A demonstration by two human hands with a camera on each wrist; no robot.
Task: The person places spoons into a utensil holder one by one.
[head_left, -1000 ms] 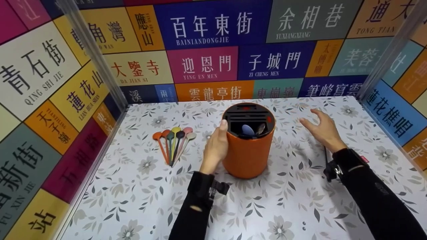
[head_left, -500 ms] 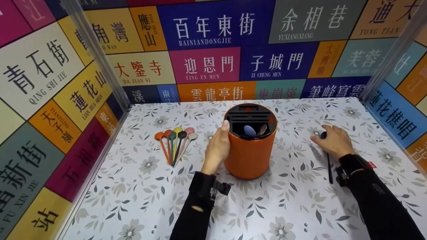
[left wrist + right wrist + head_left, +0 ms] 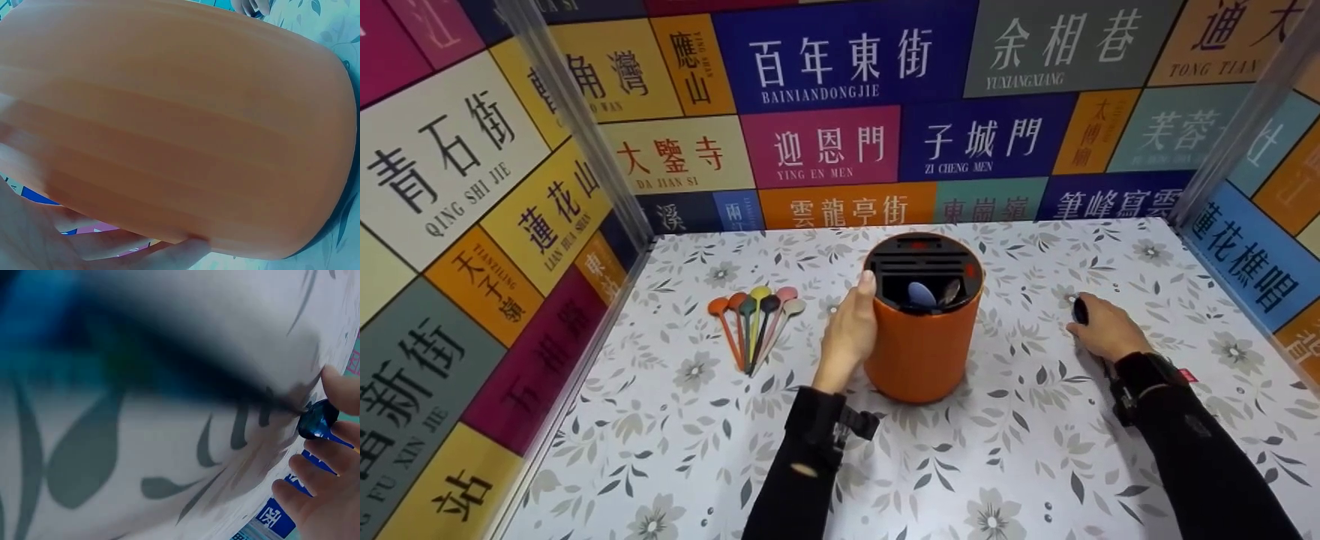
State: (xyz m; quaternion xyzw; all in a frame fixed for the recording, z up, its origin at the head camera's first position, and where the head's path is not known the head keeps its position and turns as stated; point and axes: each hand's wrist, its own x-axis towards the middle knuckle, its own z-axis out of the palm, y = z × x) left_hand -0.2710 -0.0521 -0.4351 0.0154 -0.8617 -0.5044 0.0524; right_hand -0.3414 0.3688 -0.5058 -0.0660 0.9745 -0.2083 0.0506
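An orange cylindrical utensil holder point(image 3: 922, 352) with a black slotted top stands upright on the table. Against its left side is my left hand point(image 3: 847, 326), thumb up near the rim; the fingers point(image 3: 180, 256) lie along the wall in the left wrist view. Two spoon heads, a blue one point(image 3: 920, 292) and a dark one point(image 3: 950, 290), show inside the holder's opening. Farther right, my right hand point(image 3: 1110, 328) pinches a black spoon by its glossy bowl point(image 3: 1081, 310) between thumb and forefinger. Its dark handle point(image 3: 225, 377) runs back toward the wrist, blurred in the right wrist view.
Several small coloured spoons point(image 3: 751, 330) lie fanned out on the table left of the holder. The tabletop point(image 3: 930, 480) has a floral pattern. Colourful sign-printed panels point(image 3: 821, 146) stand behind and at both sides.
My right hand has come down onto the black spoon, gripped its bowl end and drawn it slightly left. My left hand and the holder stay in place.
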